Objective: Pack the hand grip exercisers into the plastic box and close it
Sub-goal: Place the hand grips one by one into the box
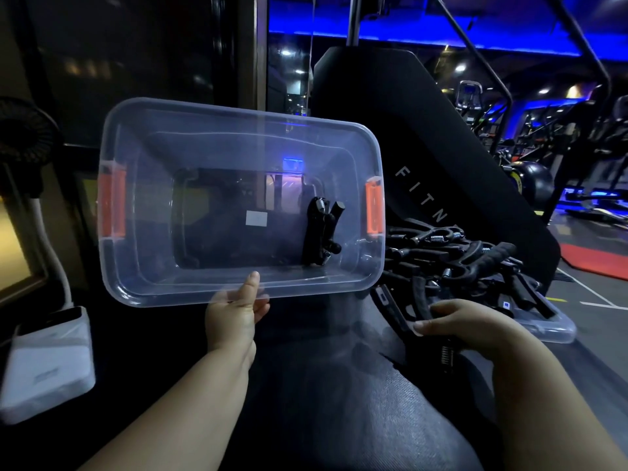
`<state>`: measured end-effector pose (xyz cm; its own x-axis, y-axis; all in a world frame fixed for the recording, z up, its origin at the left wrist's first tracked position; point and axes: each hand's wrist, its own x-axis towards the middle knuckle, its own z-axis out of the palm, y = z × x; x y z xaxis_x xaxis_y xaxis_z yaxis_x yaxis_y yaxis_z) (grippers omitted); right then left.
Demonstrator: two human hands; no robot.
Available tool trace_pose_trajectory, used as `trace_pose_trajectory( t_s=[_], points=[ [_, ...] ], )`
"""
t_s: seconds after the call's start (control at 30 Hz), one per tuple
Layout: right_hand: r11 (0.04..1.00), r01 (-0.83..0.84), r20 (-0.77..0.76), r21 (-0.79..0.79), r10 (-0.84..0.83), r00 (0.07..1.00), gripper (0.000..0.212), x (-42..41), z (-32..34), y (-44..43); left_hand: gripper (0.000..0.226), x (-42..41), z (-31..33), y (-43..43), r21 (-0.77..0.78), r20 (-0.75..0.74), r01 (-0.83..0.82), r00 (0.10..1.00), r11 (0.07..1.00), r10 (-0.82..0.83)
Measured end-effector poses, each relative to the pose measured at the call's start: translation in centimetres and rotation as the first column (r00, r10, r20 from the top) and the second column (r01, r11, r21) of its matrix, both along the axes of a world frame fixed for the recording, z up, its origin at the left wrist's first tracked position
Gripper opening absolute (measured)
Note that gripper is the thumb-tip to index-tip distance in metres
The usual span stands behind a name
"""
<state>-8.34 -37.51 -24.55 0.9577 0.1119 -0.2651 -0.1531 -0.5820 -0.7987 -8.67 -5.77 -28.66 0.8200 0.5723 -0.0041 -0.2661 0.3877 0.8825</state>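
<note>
The left grip (234, 317) has its fingers behind the rim of the plastic box (163, 297), dim through the plastic. The right grip (465, 321) covers most of the exerciser (445, 355) it holds; only a handle and spring show. The pile of exercisers (458, 260) hides most of the clear lid (557, 329) and cuts short the lettering (421, 198). The box's sticker (256, 218) is too small to read. The white device (47, 365) is blurred, and the fan (23, 130) is cut off by the left edge.
</note>
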Motion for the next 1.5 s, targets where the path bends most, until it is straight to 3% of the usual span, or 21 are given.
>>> trace_pose_trajectory(
  t_s=[0.4, 0.63, 0.77, 1.03, 1.2, 1.33, 1.5],
  points=[
    [0.975, 0.063, 0.091, 0.215, -0.084, 0.992, 0.02, -0.4, 0.2, -0.7, 0.023, -0.3, 0.2, -0.1, 0.003, 0.001, -0.004, 1.0, 1.0, 0.004],
    [0.896, 0.107, 0.24, 0.43, -0.228, 0.944, 0.009, 0.6, 0.2, 0.1, 0.023, -0.3, 0.2, -0.1, -0.007, -0.007, 0.005, 1.0, 1.0, -0.005],
    [0.846, 0.113, 0.297, 0.522, -0.304, 0.905, 0.014, 0.5, 1.0, 1.7, 0.023, -0.4, 0.2, 0.0, -0.011, -0.009, 0.014, 1.0, 1.0, -0.014],
    [0.825, 0.044, 0.382, 0.563, -0.307, 0.872, 0.01, -0.2, 4.1, 5.8, 0.024, -0.4, 0.1, 0.0, 0.003, -0.013, 0.018, 1.0, 1.0, -0.018],
    [0.885, 0.082, 0.456, 0.458, -0.313, 0.833, 0.009, 1.5, 5.0, 9.7, 0.026, -0.4, 0.1, 0.0, -0.006, 0.003, 0.031, 1.0, 1.0, -0.031],
    [0.982, 0.126, 0.577, 0.138, -0.184, 0.796, 0.031, 3.8, 5.6, 12.9, 0.027, -0.1, 0.2, 0.0, -0.058, 0.005, 0.037, 0.999, 0.998, -0.037],
    [0.97, 0.181, 0.563, -0.162, -0.059, 0.824, 0.011, 6.4, 6.1, 16.4, 0.027, 0.1, 0.1, 0.0, -0.099, 0.018, 0.043, 0.999, 0.994, -0.041]
  ],
)
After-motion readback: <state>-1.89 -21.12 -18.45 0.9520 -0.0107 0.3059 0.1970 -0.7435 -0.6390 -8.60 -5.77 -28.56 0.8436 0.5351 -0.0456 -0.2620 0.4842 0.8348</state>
